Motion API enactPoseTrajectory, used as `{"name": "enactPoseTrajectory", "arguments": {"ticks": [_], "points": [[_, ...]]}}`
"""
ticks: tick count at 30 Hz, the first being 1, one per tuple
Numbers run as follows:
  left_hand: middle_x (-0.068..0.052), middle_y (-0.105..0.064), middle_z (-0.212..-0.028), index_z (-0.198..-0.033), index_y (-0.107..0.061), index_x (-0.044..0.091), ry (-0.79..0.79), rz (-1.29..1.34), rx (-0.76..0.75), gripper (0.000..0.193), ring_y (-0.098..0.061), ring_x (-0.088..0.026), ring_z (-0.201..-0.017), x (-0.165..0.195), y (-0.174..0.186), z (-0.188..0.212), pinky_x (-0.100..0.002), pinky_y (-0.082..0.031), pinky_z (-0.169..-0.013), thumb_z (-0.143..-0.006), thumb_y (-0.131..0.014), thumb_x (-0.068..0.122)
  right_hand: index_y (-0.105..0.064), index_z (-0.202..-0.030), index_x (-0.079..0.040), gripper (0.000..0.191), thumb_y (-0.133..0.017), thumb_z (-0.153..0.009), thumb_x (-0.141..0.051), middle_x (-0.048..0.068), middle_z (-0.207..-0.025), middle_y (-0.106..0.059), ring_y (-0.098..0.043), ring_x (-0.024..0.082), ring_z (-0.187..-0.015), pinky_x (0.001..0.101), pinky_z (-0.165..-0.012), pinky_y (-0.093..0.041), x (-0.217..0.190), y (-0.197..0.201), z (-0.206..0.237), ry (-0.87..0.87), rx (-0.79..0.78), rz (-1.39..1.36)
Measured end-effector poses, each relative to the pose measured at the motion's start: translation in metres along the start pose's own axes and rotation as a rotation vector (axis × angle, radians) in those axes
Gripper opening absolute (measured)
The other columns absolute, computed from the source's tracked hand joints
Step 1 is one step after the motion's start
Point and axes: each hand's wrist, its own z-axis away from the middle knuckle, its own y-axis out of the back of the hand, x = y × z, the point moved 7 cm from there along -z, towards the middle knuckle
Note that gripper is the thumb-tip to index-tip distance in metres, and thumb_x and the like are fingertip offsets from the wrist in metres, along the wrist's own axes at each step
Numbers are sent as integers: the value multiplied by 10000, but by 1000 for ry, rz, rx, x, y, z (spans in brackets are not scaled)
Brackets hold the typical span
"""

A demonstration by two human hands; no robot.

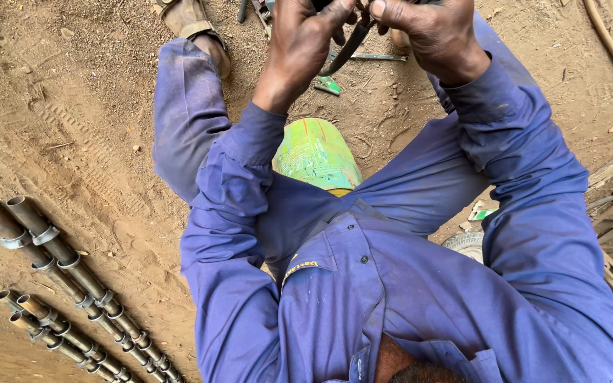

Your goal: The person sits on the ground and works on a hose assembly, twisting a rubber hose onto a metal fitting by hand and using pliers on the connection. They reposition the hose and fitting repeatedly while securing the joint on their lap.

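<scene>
Up at twelve o'clock, both hands meet over a thin, dark, slightly curved rod (345, 51), smooth and metallic-looking, slanting from the fingers down toward seven o'clock. The left hand (301, 44) curls round its upper part, fingers folded in a tight grasp; the right hand (427, 30) pinches in from the one o'clock side, thumb raised, and is closed on something at the top edge, though whether that is the same rod I cannot tell (the frame cuts it off there).

Both arms wear sleeves (533, 163) of worn blue cotton, creased and dusty, part of a buttoned overall that fills the lower half of the view. Between the knees, at the centre, sits a rounded container (317, 152), its smooth curved surface painted patchy green with scuffed red streaks. Just below the rod a small green scrap (329, 85) lies on the ground (72, 92), which is dry reddish dirt, gritty and marked with tread prints.

At eight o'clock, well apart from the hands, rusty brown pipes (51, 248) lie side by side, round, hollow-ended and ringed with pale metal collars. At eleven o'clock a tan sandal (189, 18) rests on the dirt.
</scene>
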Motion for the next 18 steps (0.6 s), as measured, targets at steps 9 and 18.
{"name": "enactPoseTrajectory", "arguments": {"ticks": [9,18], "points": [[-53,-699,-923,-1055,-677,40,-246,-343,136,174,-712,-150,-796,5,1,5,-314,-574,-699,-1039,-709,210,-696,-1121,51,145,-725,-1169,-83,71,-966,-687,-661,126,-882,271,-790,-555,7,-4,1,84,-103,96],[-22,-738,-891,-1015,-710,42,-184,-191,35,129,-698,-102,-780,10,-4,0,-280,-572,-674,-1024,-723,170,-672,-1204,50,139,-694,-1149,-77,100,-1076,-720,-722,160,-999,295,-890,-607,-5,-9,-2,184,-98,1]]}}
